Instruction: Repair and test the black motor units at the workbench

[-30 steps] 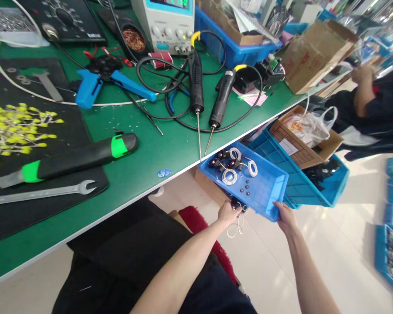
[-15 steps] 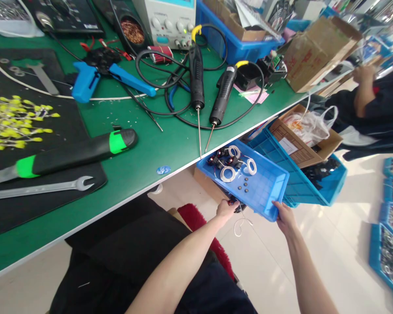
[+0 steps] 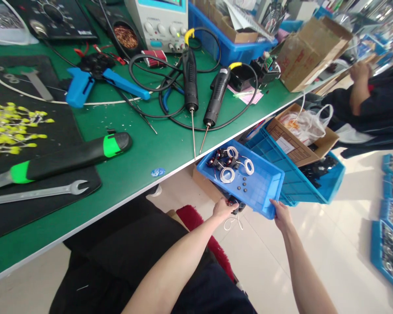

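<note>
My right hand (image 3: 282, 213) grips the near right corner of a shallow blue tray (image 3: 265, 183), which sits below the bench edge. In the tray lie black parts with coiled white cables (image 3: 227, 175) and several small dark round pieces (image 3: 244, 184). Left of that corner, my left hand (image 3: 225, 209) is closed on a black part with a white cable (image 3: 237, 206), held just outside the tray's near side. A loop of its cable hangs down over the floor. The held part's exact shape is partly hidden by my fingers.
Two black electric screwdrivers (image 3: 190, 83) lie on the green bench (image 3: 131, 174), near a blue-handled wire stripper (image 3: 81, 83), a knife (image 3: 65, 159) and a wrench (image 3: 42, 194). Beyond the tray stands a larger blue crate (image 3: 290, 179) with a cardboard box (image 3: 288, 135). Another person (image 3: 376, 100) is at right.
The view has shifted slightly. My left hand still holds the black part, whose white cable loop now hangs differently. My right hand stays on the tray corner.
</note>
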Demonstrator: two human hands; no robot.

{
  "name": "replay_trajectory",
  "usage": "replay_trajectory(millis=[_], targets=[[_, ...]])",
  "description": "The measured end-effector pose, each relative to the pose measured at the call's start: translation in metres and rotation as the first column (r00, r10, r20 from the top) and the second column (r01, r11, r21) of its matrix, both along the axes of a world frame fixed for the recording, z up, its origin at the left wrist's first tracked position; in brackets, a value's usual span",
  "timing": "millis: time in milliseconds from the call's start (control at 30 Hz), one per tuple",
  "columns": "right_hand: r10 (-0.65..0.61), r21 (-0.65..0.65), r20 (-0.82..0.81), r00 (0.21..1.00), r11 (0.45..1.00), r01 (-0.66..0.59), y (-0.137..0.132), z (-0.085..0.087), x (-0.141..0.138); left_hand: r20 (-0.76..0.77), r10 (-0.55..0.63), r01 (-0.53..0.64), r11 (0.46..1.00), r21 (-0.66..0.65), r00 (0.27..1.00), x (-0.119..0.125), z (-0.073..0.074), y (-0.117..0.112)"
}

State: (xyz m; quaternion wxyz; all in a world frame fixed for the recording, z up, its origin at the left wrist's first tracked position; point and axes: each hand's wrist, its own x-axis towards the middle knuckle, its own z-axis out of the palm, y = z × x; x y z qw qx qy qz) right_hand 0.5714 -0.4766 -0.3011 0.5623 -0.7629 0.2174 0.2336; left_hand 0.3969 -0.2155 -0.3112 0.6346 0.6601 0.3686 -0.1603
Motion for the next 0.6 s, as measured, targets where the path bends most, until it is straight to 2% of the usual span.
replay_trajectory(millis=[300,600], targets=[[0.064,-0.042,-0.057,0.996,0.997,-0.066,-0.005,-0.002,-0.019,0.027,-0.136,0.131,0.98,0.148,0.99,-0.004,-0.012,-0.011],[0.065,-0.057,-0.074,0.995,0.996,-0.069,-0.002,-0.003,-0.031,0.074,-0.159,0.142,0.97,0.196,0.984,-0.006,-0.018,-0.011]])
